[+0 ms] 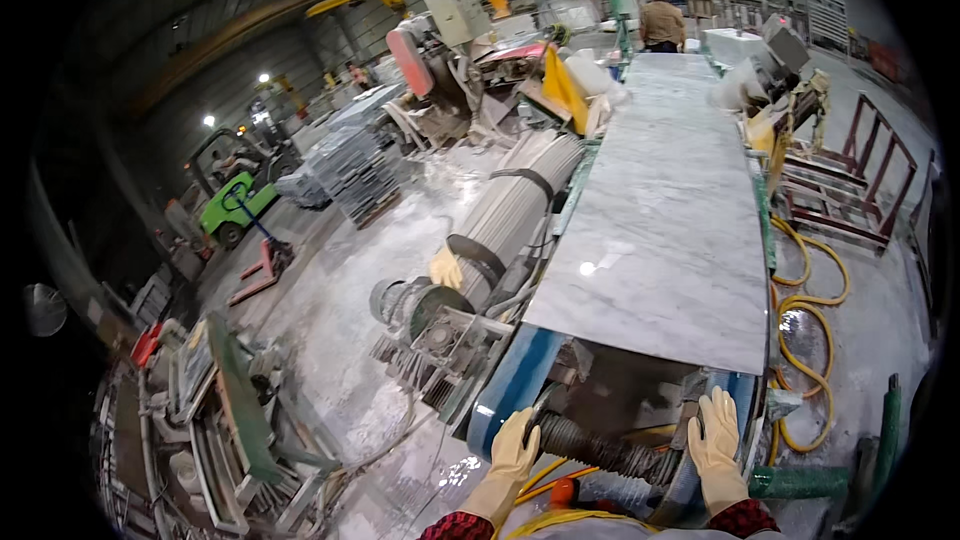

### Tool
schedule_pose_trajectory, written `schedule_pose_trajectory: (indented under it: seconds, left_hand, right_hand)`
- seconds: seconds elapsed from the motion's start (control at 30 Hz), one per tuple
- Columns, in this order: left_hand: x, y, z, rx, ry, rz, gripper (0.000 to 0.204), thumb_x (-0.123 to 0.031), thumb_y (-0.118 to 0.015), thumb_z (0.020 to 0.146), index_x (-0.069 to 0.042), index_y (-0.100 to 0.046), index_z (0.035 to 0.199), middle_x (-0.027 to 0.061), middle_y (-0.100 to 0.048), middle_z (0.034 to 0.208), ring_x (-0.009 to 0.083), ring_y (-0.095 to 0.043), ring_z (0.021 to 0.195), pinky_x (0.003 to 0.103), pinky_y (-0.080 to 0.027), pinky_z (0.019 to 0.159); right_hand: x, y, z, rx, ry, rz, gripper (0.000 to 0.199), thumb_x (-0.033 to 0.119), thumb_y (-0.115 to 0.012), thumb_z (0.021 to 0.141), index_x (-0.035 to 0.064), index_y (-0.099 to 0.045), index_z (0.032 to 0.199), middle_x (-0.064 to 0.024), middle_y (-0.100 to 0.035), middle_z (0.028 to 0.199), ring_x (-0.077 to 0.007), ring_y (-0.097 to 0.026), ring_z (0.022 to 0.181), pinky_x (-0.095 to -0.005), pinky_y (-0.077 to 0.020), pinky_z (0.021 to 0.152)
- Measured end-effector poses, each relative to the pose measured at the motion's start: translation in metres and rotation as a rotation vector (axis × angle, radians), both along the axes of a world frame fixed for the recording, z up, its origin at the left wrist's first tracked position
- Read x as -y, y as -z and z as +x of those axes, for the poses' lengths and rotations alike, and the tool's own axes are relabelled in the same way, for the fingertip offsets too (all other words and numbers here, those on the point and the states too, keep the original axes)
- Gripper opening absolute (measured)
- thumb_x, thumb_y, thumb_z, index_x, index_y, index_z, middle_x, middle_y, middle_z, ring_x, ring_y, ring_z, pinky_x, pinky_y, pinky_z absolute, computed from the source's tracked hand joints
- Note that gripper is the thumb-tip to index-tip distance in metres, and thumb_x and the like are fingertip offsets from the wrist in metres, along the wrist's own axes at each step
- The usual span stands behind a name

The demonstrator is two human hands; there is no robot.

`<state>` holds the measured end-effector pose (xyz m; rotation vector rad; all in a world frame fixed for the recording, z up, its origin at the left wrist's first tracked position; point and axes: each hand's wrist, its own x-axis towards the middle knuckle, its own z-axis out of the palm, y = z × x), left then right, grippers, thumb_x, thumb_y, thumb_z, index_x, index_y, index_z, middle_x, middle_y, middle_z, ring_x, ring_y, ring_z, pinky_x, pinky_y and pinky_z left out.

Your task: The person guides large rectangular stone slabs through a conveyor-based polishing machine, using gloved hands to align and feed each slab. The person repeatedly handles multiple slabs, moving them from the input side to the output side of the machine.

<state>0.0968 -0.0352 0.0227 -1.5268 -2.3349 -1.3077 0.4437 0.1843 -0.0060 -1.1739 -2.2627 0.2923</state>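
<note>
A long white and grey marble slab (650, 240) lies flat on a belt conveyor and stretches away from me. Blue belts (515, 380) show at the conveyor's near end, short of the slab's front edge. My left hand (514, 448), in a cream rubber glove, rests at the left belt with its fingers stretched out. On the right belt lies my gloved right hand (715, 430), its fingers straight and a little apart. Both hands are apart from the slab and hold nothing. Between them a dark ribbed roller (610, 450) spans the conveyor's end.
Left of the conveyor stand a motor (430, 335) and a bundle of pale strips (520, 200). Yellow hoses (805, 340) coil on the right floor beside a rusty metal rack (850, 180). Scrap frames (230, 420) crowd the lower left. A person (660, 18) stands at the far end.
</note>
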Motion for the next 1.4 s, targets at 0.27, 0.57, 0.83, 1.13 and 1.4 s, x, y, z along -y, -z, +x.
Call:
schedule_pose_trajectory:
  seconds: [0.27, 0.57, 0.83, 1.13, 1.4]
  left_hand:
    - [-0.072, -0.011, -0.071, -0.309, 0.361, -0.096, 0.036, -0.018, -0.068, 0.095, 0.001, -0.063, 0.126, 0.0199, -0.062, 0.115, 0.0416, -0.057, 0.107, 0.052, -0.045, 0.094]
    - [-0.116, 0.025, -0.112, -0.356, 0.374, -0.23, 0.053, -0.026, -0.07, 0.1, 0.001, -0.059, 0.145, 0.0269, -0.057, 0.149, 0.0498, -0.05, 0.139, 0.058, -0.035, 0.121]
    - [-0.115, 0.005, -0.106, -0.329, 0.352, -0.334, 0.057, -0.025, -0.072, 0.097, -0.003, -0.058, 0.147, 0.0251, -0.054, 0.155, 0.0486, -0.049, 0.143, 0.058, -0.034, 0.123]
    - [-0.112, 0.016, -0.108, -0.325, 0.35, -0.287, 0.06, -0.02, -0.075, 0.095, -0.001, -0.058, 0.149, 0.0275, -0.054, 0.156, 0.0498, -0.048, 0.144, 0.058, -0.034, 0.124]
    - [-0.109, 0.012, -0.105, -0.344, 0.344, -0.245, 0.056, -0.019, -0.075, 0.094, -0.003, -0.059, 0.145, 0.0246, -0.056, 0.152, 0.0458, -0.049, 0.142, 0.054, -0.036, 0.123]
  right_hand:
    - [0.002, 0.01, 0.001, 0.069, 0.241, 0.137, 0.058, 0.022, -0.073, 0.094, 0.0, -0.06, 0.146, -0.0315, -0.059, 0.151, -0.0518, -0.052, 0.142, -0.0567, -0.0378, 0.125]
    - [0.012, -0.014, -0.004, 0.122, 0.263, 0.128, 0.052, 0.024, -0.075, 0.094, 0.0034, -0.064, 0.14, -0.0255, -0.062, 0.149, -0.0456, -0.055, 0.141, -0.0521, -0.0399, 0.125]
    - [0.017, -0.019, -0.009, 0.103, 0.251, 0.157, 0.051, 0.021, -0.076, 0.092, -0.0003, -0.064, 0.137, -0.0286, -0.063, 0.144, -0.0485, -0.057, 0.136, -0.0532, -0.043, 0.122]
    - [0.015, -0.018, -0.008, 0.117, 0.246, 0.139, 0.051, 0.021, -0.073, 0.092, -0.0012, -0.063, 0.136, -0.0273, -0.062, 0.141, -0.0478, -0.056, 0.134, -0.0534, -0.0425, 0.12]
    - [0.009, -0.009, 0.001, 0.104, 0.204, 0.139, 0.053, 0.021, -0.074, 0.092, -0.0009, -0.063, 0.139, -0.0265, -0.062, 0.144, -0.0472, -0.056, 0.137, -0.0535, -0.0423, 0.122]
